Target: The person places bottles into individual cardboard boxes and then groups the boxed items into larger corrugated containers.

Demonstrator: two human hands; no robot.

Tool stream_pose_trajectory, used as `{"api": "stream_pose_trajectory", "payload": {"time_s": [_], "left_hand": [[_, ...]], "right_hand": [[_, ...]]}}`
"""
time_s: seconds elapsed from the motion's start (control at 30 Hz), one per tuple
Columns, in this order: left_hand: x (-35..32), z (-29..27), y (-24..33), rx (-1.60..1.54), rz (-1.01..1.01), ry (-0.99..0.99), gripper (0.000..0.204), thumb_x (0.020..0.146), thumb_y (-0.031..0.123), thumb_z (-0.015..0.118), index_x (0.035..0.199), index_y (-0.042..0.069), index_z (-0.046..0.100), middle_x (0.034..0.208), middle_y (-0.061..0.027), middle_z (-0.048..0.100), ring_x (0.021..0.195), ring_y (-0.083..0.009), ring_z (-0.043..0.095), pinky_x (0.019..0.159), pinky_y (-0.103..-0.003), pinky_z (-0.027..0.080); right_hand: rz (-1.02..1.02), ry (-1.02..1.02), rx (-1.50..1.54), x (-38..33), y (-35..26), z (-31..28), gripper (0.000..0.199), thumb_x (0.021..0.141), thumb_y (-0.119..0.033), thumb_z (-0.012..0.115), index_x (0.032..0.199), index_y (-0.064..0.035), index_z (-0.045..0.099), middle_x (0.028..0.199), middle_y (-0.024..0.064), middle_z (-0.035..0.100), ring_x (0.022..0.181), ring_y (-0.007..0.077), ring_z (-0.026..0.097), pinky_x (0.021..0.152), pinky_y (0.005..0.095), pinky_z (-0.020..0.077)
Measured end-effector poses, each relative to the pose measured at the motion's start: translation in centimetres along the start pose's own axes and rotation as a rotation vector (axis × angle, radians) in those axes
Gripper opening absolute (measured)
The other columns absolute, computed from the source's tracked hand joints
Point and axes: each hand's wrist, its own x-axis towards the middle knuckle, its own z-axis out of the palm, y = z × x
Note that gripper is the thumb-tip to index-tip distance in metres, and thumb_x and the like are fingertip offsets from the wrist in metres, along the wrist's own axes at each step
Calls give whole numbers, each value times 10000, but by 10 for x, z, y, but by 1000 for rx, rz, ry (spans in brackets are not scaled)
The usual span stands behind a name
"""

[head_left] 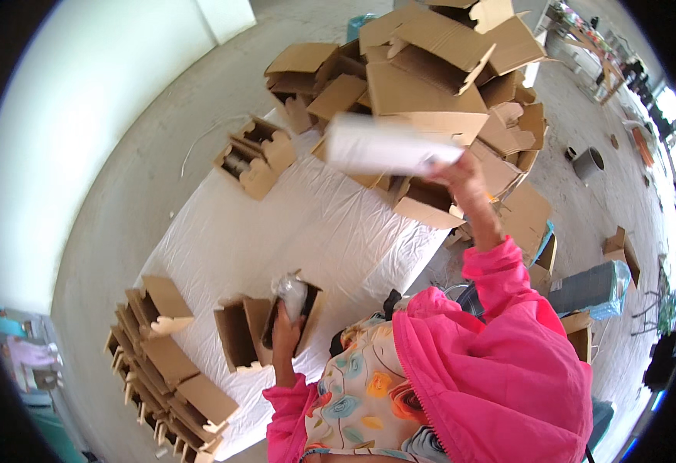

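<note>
My right hand [464, 176] is raised at the far right of the table, fingers closed on the end of a white, flat-sided piece [376, 147]. Motion smears that piece, so I cannot tell whether it is a small box or folded paper. Low and nearer to me, my left hand [285, 333] is wrapped round a bundle in clear plastic [290, 293]. The bundle stands partly inside an open brown cardboard box [313, 312], and what the plastic covers is hard to make out. Just left of it stands another open cardboard box [235, 333], touching it.
White sheeting covers the table [253, 224]. Stacked cartons [164, 359] line its near left edge, and two small boxes [255, 158] sit at the far left. A high heap of open cartons [423, 85] rises at the far end. A grey bucket [587, 163] stands on the floor.
</note>
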Motion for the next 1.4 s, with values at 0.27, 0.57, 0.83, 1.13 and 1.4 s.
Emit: {"api": "stream_pose_trajectory", "payload": {"time_s": [0.27,0.57,0.83,1.13,1.4], "left_hand": [[15,41,-29,10,139,50,483,805,208,496,1210,-9,346,1163,-245,441,1047,-375,438,880,-369,351],[23,36,-55,-251,-42,-11,438,828,212,453,1200,-4,371,1151,-234,456,1044,-351,450,881,-355,352],[22,48,-57,-305,-101,-20,406,848,215,415,1192,0,394,1141,-225,470,1041,-331,461,882,-343,353],[23,53,-57,-347,-132,-14,380,871,218,372,1182,5,419,1129,-214,486,1037,-308,473,883,-329,354],[34,54,-69,-436,-153,48,369,891,222,334,1174,10,441,1119,-205,500,1034,-287,484,884,-317,354]], "right_hand": [[-677,777,281,30,-75,-171,248,794,-104,563,995,-12,452,1010,108,519,864,206,528,726,316,471],[-98,452,608,-57,7,-254,239,779,-191,534,949,-26,506,858,102,555,709,222,533,629,285,464],[537,753,407,-177,122,-305,267,731,-227,620,893,-34,529,730,60,555,594,170,541,540,281,493],[420,831,458,-75,210,-269,301,771,-151,593,1007,2,484,935,123,515,787,235,538,708,341,511],[511,411,4,13,273,-235,179,825,-241,488,890,-80,532,729,38,524,664,173,541,541,290,425]]}}
